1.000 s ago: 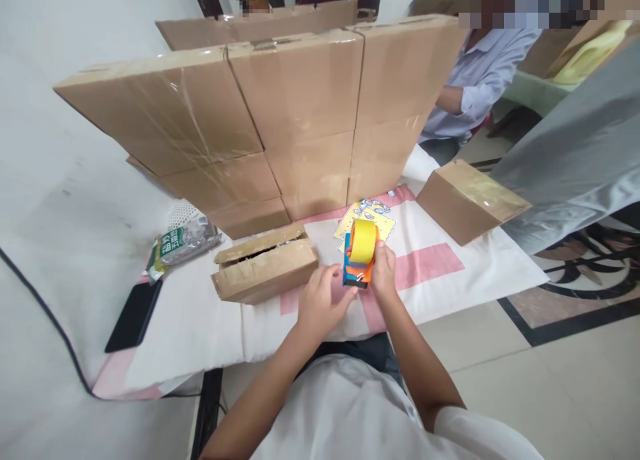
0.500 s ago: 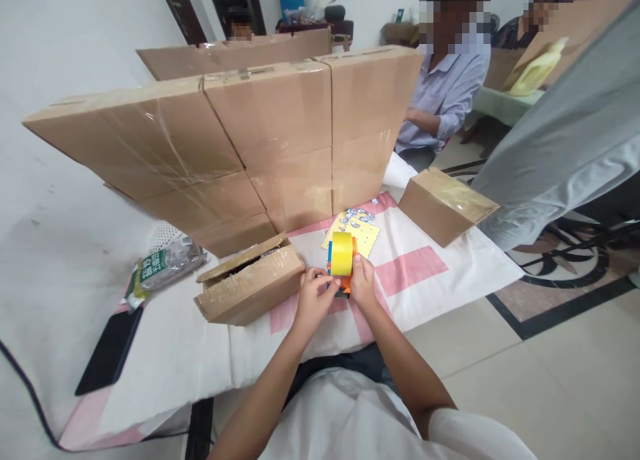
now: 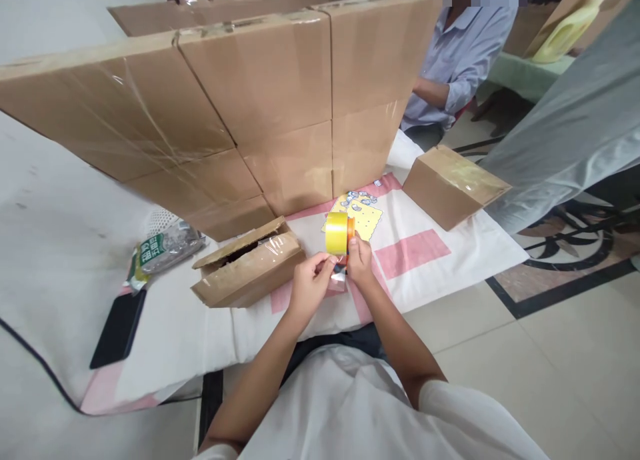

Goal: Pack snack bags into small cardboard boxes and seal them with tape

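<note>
My right hand (image 3: 360, 261) is closed around an orange tape dispenser (image 3: 351, 228) that carries a roll of yellow-looking packing tape (image 3: 336, 233). Close by on its left, my left hand (image 3: 307, 285) has thumb and forefinger pinched at the dispenser's lower end. A short shiny strip of clear tape (image 3: 338, 283) hangs between the hands, and the pinch appears to be on its edge. Left of my left hand lies a small cardboard box (image 3: 265, 270) with its top flap partly lifted. Beyond the dispenser are yellow cracker-shaped paper pieces (image 3: 367, 219) on the cloth.
A wall of taped cardboard boxes (image 3: 280, 107) stands across the back. Another small box (image 3: 453, 187) sits at the right on the tablecloth (image 3: 480, 243). At left lie a plastic packet (image 3: 167, 250) and a black phone (image 3: 119, 330). A person in a light shirt (image 3: 473, 53) sits behind.
The view has tilted down and closer. The dispenser has turned in my right hand, and a clear strip of tape now shows below it, at my left fingers.
</note>
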Action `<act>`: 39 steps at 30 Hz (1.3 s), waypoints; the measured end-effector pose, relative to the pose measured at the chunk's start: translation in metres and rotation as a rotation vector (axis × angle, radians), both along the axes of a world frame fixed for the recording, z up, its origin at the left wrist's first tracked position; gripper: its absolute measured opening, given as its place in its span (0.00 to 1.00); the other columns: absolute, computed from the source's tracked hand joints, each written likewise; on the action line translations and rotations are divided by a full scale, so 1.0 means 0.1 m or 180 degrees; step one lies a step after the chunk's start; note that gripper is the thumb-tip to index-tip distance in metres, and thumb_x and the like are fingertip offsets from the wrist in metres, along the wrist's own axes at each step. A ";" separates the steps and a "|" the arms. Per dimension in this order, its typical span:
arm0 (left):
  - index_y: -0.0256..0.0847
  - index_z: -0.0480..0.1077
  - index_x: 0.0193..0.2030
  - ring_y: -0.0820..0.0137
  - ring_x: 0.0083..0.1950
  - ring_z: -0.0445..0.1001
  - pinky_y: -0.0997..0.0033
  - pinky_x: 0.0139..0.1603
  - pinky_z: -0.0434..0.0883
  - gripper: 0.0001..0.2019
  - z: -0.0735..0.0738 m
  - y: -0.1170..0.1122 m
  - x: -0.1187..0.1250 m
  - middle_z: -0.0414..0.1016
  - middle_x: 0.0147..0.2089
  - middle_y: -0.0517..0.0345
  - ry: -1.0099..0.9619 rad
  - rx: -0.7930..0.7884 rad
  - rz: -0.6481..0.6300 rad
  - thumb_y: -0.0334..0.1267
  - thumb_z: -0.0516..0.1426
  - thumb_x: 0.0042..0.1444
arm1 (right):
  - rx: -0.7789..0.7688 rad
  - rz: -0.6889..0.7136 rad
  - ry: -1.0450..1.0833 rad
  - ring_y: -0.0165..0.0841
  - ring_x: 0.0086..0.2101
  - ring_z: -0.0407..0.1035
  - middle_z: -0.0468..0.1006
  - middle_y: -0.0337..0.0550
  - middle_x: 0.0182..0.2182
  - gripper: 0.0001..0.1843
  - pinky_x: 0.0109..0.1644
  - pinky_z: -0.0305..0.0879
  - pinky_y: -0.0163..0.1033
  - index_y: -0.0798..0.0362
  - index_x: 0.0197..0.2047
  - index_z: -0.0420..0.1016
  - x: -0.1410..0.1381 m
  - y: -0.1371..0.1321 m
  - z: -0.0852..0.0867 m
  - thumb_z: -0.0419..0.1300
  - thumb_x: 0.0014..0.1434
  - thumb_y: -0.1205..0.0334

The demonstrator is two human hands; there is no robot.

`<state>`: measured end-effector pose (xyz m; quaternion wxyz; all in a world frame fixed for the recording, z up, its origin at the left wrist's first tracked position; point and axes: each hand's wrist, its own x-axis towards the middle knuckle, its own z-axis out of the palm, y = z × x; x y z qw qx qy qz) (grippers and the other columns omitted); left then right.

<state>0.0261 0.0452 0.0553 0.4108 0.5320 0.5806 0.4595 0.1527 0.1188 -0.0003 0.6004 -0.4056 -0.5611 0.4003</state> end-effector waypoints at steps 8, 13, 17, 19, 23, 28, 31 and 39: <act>0.40 0.75 0.36 0.72 0.24 0.68 0.73 0.31 0.65 0.15 -0.19 0.08 0.06 0.71 0.21 0.63 -0.0231 -0.0369 -0.0118 0.51 0.58 0.61 | -0.0727 -0.0312 0.0659 0.32 0.25 0.55 0.61 0.35 0.23 0.28 0.30 0.57 0.39 0.47 0.26 0.60 -0.16 0.04 -0.04 0.51 0.65 0.32; 0.40 0.75 0.36 0.72 0.24 0.68 0.73 0.31 0.64 0.15 -0.20 0.04 0.08 0.71 0.21 0.64 -0.0122 -0.0423 -0.0066 0.50 0.58 0.62 | -0.0781 -0.0264 0.0687 0.31 0.25 0.56 0.63 0.35 0.22 0.28 0.30 0.58 0.39 0.48 0.26 0.61 -0.18 0.08 -0.06 0.53 0.64 0.33; 0.41 0.70 0.30 0.73 0.23 0.66 0.74 0.30 0.62 0.15 -0.18 0.00 0.12 0.69 0.20 0.65 -0.0085 -0.0464 -0.0091 0.48 0.58 0.61 | -0.0894 -0.0222 0.0946 0.31 0.26 0.59 0.66 0.36 0.23 0.27 0.30 0.59 0.38 0.48 0.28 0.64 -0.12 0.17 -0.07 0.55 0.63 0.33; 0.41 0.69 0.29 0.74 0.23 0.65 0.74 0.30 0.62 0.15 -0.19 -0.02 0.14 0.68 0.20 0.65 -0.0097 -0.0499 -0.0110 0.48 0.57 0.62 | -0.1027 -0.0185 0.1089 0.31 0.26 0.59 0.66 0.35 0.24 0.27 0.30 0.59 0.37 0.49 0.28 0.64 -0.09 0.23 -0.06 0.57 0.62 0.34; 0.41 0.69 0.29 0.74 0.22 0.64 0.73 0.29 0.61 0.15 -0.22 -0.07 0.15 0.68 0.20 0.65 -0.0167 -0.0593 -0.0163 0.49 0.57 0.61 | -0.1325 -0.0020 0.1188 0.31 0.27 0.61 0.68 0.35 0.24 0.26 0.32 0.60 0.37 0.48 0.28 0.64 -0.04 0.33 -0.04 0.59 0.60 0.34; 0.40 0.70 0.30 0.74 0.22 0.64 0.73 0.28 0.59 0.15 -0.22 -0.11 0.11 0.68 0.20 0.64 -0.0249 -0.0654 -0.0153 0.49 0.57 0.60 | -0.1240 0.0055 0.0918 0.31 0.26 0.61 0.68 0.34 0.23 0.27 0.33 0.60 0.38 0.49 0.27 0.65 -0.07 0.33 -0.06 0.59 0.60 0.34; 0.40 0.70 0.30 0.73 0.22 0.65 0.73 0.28 0.60 0.15 -0.20 -0.13 0.08 0.69 0.20 0.63 -0.0274 -0.0694 -0.0255 0.50 0.58 0.60 | -0.1368 0.0323 0.1113 0.31 0.27 0.65 0.71 0.35 0.25 0.25 0.34 0.64 0.37 0.50 0.29 0.68 -0.08 0.30 -0.11 0.62 0.58 0.35; 0.38 0.76 0.42 0.69 0.29 0.74 0.70 0.33 0.67 0.16 -0.03 -0.22 0.11 0.80 0.28 0.55 -0.0387 -0.0961 -0.0612 0.51 0.61 0.60 | -0.2067 0.0722 0.2129 0.39 0.40 0.78 0.83 0.42 0.39 0.27 0.47 0.76 0.44 0.51 0.45 0.74 -0.09 0.19 -0.17 0.61 0.57 0.36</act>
